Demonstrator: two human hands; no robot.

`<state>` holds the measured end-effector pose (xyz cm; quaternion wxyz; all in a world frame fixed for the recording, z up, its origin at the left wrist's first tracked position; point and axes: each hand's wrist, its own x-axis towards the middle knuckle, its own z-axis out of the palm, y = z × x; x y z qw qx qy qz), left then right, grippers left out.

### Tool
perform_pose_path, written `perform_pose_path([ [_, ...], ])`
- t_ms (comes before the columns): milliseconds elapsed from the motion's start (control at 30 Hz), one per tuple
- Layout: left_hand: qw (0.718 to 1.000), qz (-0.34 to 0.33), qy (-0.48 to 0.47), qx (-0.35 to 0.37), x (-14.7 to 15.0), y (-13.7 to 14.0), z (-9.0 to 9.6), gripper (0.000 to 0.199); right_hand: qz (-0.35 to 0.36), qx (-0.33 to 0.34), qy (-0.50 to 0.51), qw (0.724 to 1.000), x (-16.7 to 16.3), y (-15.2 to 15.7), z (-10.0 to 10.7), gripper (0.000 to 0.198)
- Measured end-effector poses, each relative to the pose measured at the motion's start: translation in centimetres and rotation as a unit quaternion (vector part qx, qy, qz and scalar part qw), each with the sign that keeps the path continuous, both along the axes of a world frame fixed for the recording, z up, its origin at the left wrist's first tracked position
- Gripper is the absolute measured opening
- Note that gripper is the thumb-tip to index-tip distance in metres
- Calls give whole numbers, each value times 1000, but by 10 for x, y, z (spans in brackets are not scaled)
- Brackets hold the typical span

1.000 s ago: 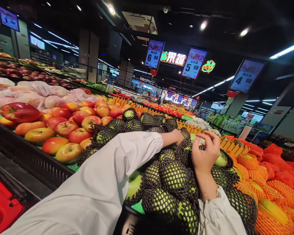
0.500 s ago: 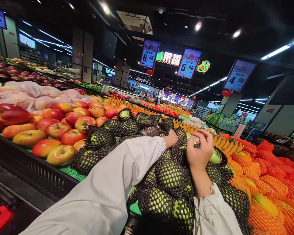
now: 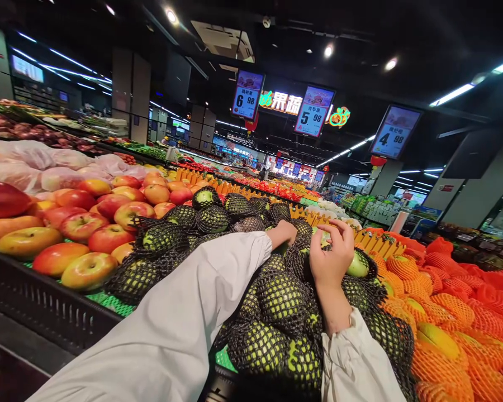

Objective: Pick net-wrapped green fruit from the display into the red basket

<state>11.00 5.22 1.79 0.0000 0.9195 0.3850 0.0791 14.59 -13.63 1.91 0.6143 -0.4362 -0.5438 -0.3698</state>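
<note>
Green apple (image 3: 357,266), half out of its black net sleeve, sits atop the pile of netted green apples (image 3: 276,301), right of pile centre, beside the orange divider (image 3: 373,241). Right hand (image 3: 329,258) curled over its left side, fingers (image 3: 339,231) bent and pinching at the net edge; closed on net rather than on fruit, as far as visible. Left hand (image 3: 281,231) reaching deeper into the same pile, sleeve (image 3: 184,324) stretched across; hand mostly buried between nets, so can't tell if open or gripping. Judging the step in hand as working the sleeve on the apple: best done by steadying the fruit with one hand, moving the net evenly around the girth with the other, not tugging one edge, since foam mesh likely tears or bunches. Keep pressure light; neighbours stacked loose and a shove could roll them downhill toward the crate wall (image 3: 46,301). Outward: red-yellow apples (image 3: 109,218) in the next bay to the left, orange-netted fruit (image 3: 444,324) to the right, bagged fruit (image 3: 46,167) further left. Overhead price boards (image 3: 247,95) reading 6.98, 5.98, 4.98, plus a lit sign (image 3: 281,102). More produce aisles beyond, too small to make out.
</note>
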Motion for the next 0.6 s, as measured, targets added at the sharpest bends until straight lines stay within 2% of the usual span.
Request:
perform_pose_path([
  [133,998,-4,27,-59,-13,11,16,39,1,-3,1,1000,0,0,-1,14],
  [200,996,-33,1,-86,-25,18,24,38,0,0,1,1000,-1,0,-1,14],
  [300,989,-69,-56,-121,-45,25,32,50,-1,2,-1,1000,-1,0,-1,14],
  [433,978,-83,-110,-157,-60,25,30,61,-1,-9,3,1000,-2,-1,-2,13],
  [600,967,-64,-183,-167,-58,16,26,57,-3,-11,5,1000,0,0,-2,14],
])
